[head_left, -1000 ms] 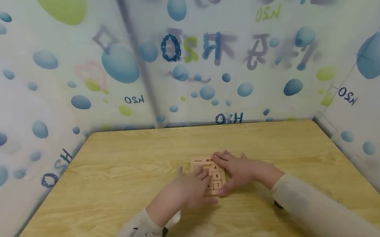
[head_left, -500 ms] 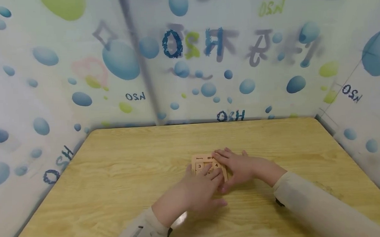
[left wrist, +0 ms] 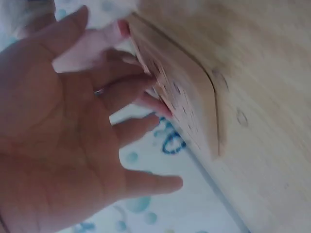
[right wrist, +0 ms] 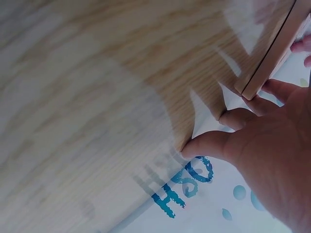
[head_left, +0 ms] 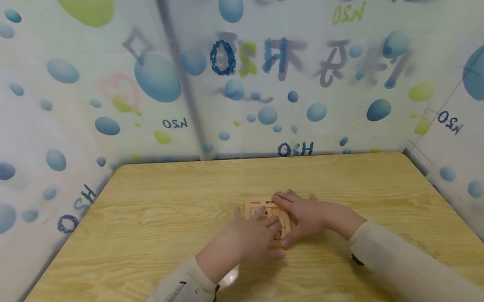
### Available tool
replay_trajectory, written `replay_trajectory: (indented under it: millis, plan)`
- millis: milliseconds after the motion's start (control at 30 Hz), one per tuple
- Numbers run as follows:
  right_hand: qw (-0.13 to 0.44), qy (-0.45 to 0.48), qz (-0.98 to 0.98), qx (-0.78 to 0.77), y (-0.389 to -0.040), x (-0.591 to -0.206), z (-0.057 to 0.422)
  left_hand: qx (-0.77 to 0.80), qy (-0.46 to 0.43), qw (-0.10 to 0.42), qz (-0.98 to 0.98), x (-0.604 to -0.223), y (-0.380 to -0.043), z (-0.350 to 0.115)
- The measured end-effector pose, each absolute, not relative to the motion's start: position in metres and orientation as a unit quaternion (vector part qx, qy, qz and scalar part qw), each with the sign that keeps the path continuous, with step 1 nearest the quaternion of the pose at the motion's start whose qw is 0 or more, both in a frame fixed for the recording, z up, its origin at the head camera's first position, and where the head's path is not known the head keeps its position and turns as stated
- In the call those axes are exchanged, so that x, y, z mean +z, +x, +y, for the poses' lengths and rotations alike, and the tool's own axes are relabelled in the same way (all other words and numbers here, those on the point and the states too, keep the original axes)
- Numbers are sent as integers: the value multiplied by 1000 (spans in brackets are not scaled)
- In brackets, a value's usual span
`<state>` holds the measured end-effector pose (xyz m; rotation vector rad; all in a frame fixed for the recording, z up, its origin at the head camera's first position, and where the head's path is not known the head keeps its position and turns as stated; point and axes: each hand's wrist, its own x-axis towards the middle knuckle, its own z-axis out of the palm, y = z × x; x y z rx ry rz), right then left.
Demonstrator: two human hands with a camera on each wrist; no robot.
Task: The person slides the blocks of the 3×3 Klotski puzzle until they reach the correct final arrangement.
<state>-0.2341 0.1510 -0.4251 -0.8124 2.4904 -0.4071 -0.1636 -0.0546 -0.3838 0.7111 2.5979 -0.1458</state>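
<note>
A wooden number slide puzzle point(head_left: 261, 200) lies flat on the table. Over its lower left part reaches my left hand point(head_left: 247, 239), fingers spread and fairly straight, with fingertips right at the tiles. Tile 4 point(head_left: 266, 213) shows in the top row beside a gap at the upper right, and tile 7 point(head_left: 280, 234) near the lower right; most others are hidden under the fingers. My right hand point(head_left: 310, 215) holds the puzzle's right side, thumb at the near corner and fingers at the far one. In the right wrist view, its fingers meet the puzzle's edge point(right wrist: 272, 58).
The wood-grain table point(head_left: 168, 207) spreads out around the puzzle. A pale wall point(head_left: 241, 137) with blue and green drops and lettering stands behind the table's far edge, and similar walls flank both sides.
Tile 4 has slid left from the top right corner into the top middle, leaving the gap at the upper right. My left hand moved right, then slightly back; the right hand stays at the puzzle's side.
</note>
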Motion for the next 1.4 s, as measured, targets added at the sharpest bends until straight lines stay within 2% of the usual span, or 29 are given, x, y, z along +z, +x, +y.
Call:
replay_trajectory:
  millis: [300,467,567,733,1000,1267,1400]
  plan:
    - [253,-292,909,-155,-233,-429,155,-55,250,201,946,-394,-175,-45]
    - [243,-301,909,-153,-233,-427,154,-66,281,206,935,-389,-160,-50]
    - [233,-306,911,-147,-234,-426,153,-78,296,191,933,-387,-152,-51]
    - [245,-297,911,-147,-233,-426,152,-93,272,166,943,-390,-160,-50]
    - [233,-299,915,-139,-234,-422,149,-89,249,197,944,-381,-140,-63]
    - [236,-295,915,-144,-232,-425,153,-8,294,237,926,-381,-143,-60]
    - [231,-296,916,-139,-233,-423,151,-4,273,222,936,-378,-136,-71]
